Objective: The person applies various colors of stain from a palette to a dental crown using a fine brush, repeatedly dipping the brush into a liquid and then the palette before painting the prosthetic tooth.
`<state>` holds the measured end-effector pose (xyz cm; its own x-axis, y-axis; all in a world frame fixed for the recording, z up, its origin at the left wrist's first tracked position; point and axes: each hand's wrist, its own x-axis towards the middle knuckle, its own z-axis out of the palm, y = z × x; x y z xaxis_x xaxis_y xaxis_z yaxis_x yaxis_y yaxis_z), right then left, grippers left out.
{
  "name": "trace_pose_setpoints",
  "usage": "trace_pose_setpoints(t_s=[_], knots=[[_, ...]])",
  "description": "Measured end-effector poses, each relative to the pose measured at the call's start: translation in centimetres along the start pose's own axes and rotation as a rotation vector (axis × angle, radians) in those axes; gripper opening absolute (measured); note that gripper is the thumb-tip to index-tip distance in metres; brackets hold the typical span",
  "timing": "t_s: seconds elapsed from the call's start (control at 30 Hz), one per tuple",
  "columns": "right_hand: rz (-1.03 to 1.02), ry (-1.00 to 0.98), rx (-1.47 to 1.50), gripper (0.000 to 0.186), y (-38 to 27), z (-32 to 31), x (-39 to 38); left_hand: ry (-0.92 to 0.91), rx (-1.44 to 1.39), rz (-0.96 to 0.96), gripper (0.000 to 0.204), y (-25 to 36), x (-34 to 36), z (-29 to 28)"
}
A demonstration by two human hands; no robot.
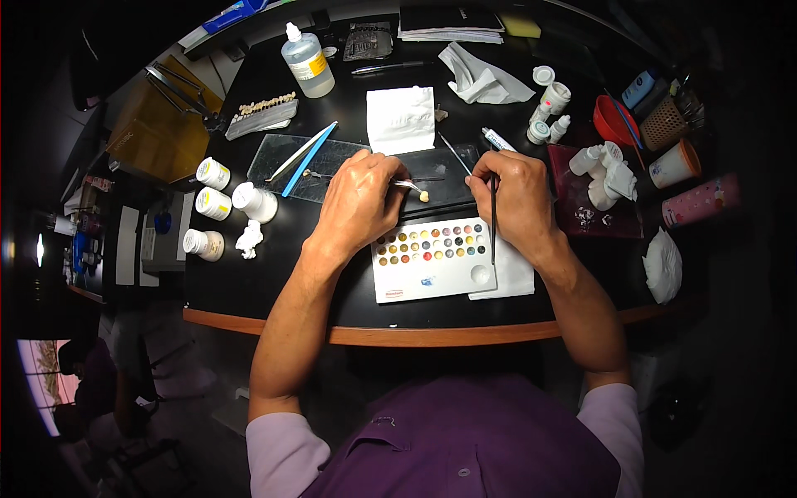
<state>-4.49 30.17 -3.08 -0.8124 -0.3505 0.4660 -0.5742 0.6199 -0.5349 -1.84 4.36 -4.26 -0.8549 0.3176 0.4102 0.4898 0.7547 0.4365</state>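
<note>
My left hand is closed round slim metal tweezers, with a small cream tooth crown at their tip. My right hand pinches a thin dark-handled brush that points down toward the palette. Another slender stick reaches up and left from its fingertips; whether both are held is unclear. Below the hands lies a white palette with rows of small coloured wells and one round hollow. Partly under its right side is a folded white paper. The crown hangs just above the palette's far edge.
Beyond the hands lie a folded tissue, a glass plate with a blue instrument, and a clear bottle. White jars stand left. On the right are small bottles, a red bowl and a cup.
</note>
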Motion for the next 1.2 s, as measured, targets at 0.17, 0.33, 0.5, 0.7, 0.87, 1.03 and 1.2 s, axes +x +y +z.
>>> trace_pose_setpoints(t_s=[0.17, 0.33, 0.5, 0.7, 0.87, 1.03, 1.2], knots=[[0.002, -0.003, -0.004, 0.011, 0.0, -0.1, 0.0, -0.018, -0.001, -0.019, 0.022, 0.1, 0.0, 0.0], [0.026, 0.009, 0.016, 0.011, -0.1, -0.1, 0.2, -0.002, 0.000, -0.012, 0.024, 0.1, 0.1, 0.0], [0.000, 0.025, 0.011, 0.012, 0.4, 0.1, 0.3, 0.007, -0.023, -0.011, 0.025, 0.0, 0.0, 0.0], [-0.050, 0.076, -0.046, 0.013, -0.1, 0.1, 0.5, 0.022, -0.026, 0.002, 0.023, 0.3, 0.1, -0.4], [-0.129, 0.075, 0.099, 0.014, -1.0, 0.4, 0.5, 0.101, -0.152, 0.017, 0.018, 0.8, 0.3, -0.5], [-0.055, 0.000, 0.273, 0.018, -2.2, 1.4, -0.1, 0.120, -0.221, -0.075, 0.012, 2.1, 0.4, -1.1], [0.016, 0.027, 0.311, 0.015, -2.8, 1.8, 0.0, 0.205, -0.214, -0.057, 0.012, 2.0, 0.6, -0.9]])
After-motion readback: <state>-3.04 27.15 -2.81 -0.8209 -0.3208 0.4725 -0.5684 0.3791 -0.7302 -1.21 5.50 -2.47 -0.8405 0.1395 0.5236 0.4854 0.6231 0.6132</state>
